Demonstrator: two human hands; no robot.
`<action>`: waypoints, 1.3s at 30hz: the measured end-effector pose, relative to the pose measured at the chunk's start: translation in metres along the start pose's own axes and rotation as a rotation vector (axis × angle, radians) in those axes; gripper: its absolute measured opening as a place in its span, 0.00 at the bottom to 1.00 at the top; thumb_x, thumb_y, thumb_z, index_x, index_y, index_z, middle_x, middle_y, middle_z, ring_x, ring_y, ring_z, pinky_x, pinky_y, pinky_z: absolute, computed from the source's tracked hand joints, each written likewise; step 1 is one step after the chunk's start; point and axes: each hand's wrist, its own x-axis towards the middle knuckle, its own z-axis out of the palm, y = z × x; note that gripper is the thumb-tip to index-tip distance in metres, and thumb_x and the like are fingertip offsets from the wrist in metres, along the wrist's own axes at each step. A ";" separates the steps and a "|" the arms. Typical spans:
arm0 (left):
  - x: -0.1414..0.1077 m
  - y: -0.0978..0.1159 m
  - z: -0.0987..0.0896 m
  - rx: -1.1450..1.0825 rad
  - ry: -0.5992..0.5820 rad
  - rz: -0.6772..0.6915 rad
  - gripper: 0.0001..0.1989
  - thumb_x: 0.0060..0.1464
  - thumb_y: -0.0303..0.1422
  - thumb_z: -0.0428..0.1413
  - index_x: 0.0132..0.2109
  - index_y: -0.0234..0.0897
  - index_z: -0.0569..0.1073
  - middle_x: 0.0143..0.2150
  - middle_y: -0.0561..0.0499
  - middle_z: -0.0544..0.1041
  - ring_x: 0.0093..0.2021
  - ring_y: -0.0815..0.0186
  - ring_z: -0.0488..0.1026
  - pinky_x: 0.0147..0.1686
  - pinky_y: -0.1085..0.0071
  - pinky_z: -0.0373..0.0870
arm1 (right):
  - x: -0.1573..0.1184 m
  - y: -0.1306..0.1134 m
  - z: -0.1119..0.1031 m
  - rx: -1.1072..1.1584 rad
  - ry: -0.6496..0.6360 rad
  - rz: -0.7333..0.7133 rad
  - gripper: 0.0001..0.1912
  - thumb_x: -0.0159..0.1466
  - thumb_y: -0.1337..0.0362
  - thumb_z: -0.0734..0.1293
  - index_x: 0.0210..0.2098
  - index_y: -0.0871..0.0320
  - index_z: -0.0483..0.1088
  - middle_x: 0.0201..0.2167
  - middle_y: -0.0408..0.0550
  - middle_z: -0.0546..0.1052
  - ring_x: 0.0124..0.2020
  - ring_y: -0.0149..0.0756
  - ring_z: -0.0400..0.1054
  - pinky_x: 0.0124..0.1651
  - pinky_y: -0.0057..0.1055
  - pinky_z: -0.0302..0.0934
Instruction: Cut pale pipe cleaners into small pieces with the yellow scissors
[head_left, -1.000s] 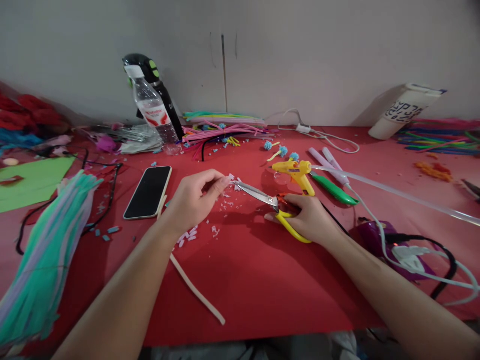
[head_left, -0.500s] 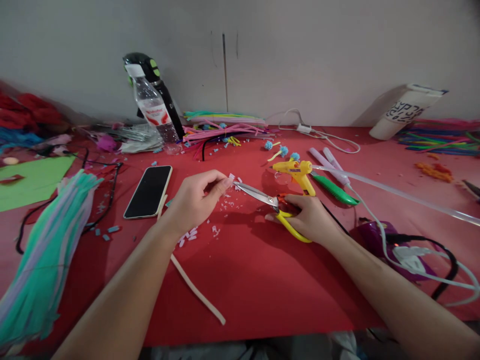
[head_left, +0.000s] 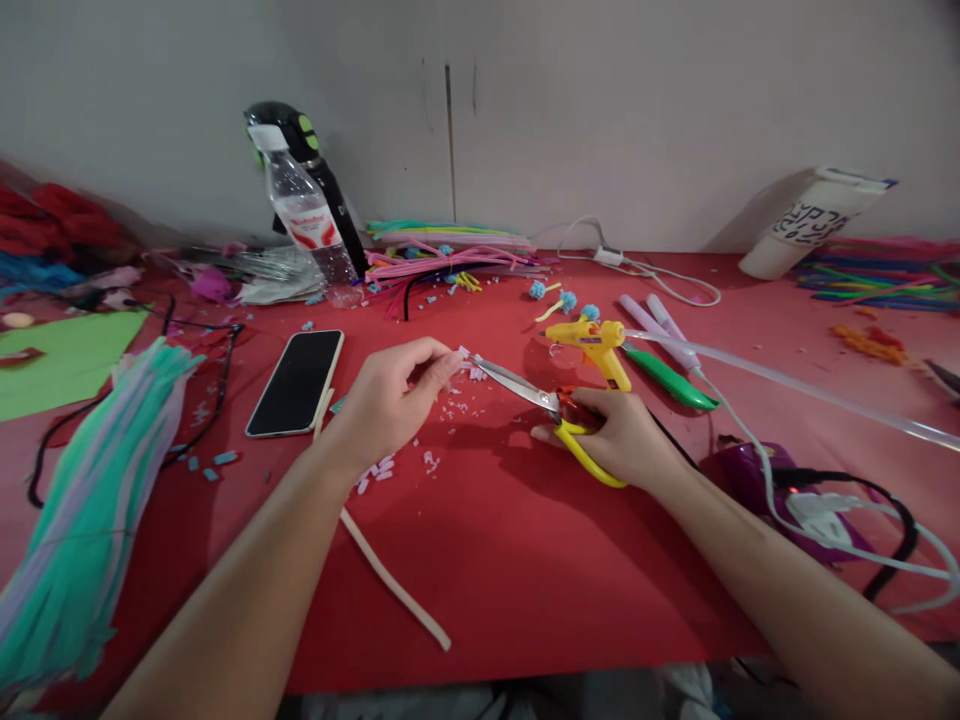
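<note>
My left hand (head_left: 401,395) is closed in a pinch, thumb against forefinger, on a small lilac pipe cleaner piece (head_left: 461,352) that shows at the fingertips. In my right hand (head_left: 630,435) is a pair of scissors (head_left: 517,384) with one yellow and one red handle loop. Its blades point left, with the tips right beside the pinched piece. Below the tips, lilac clippings (head_left: 478,373) and fluff lie scattered on the red table cover (head_left: 525,570). More cut lilac pieces (head_left: 379,470) are beside my left wrist. A cream pipe cleaner (head_left: 394,580) runs out from under that forearm.
A yellow glue gun (head_left: 592,345) stands just behind my right hand, near a green-handled tool (head_left: 671,380). Left are a phone (head_left: 296,383) and a pipe cleaner bundle (head_left: 97,510). A bottle (head_left: 307,215) stands behind. Cables run from a purple power strip (head_left: 750,480) at right.
The scissor tips have shifted slightly right and up, a little away from my left fingertips. Both hands otherwise stay almost in place.
</note>
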 end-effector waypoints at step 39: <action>-0.001 0.004 0.001 0.084 -0.013 -0.023 0.19 0.65 0.44 0.47 0.31 0.36 0.69 0.26 0.54 0.71 0.26 0.70 0.66 0.26 0.72 0.57 | 0.001 0.004 0.003 -0.014 0.000 -0.011 0.29 0.51 0.45 0.72 0.21 0.57 0.51 0.20 0.37 0.49 0.24 0.27 0.43 0.23 0.27 0.40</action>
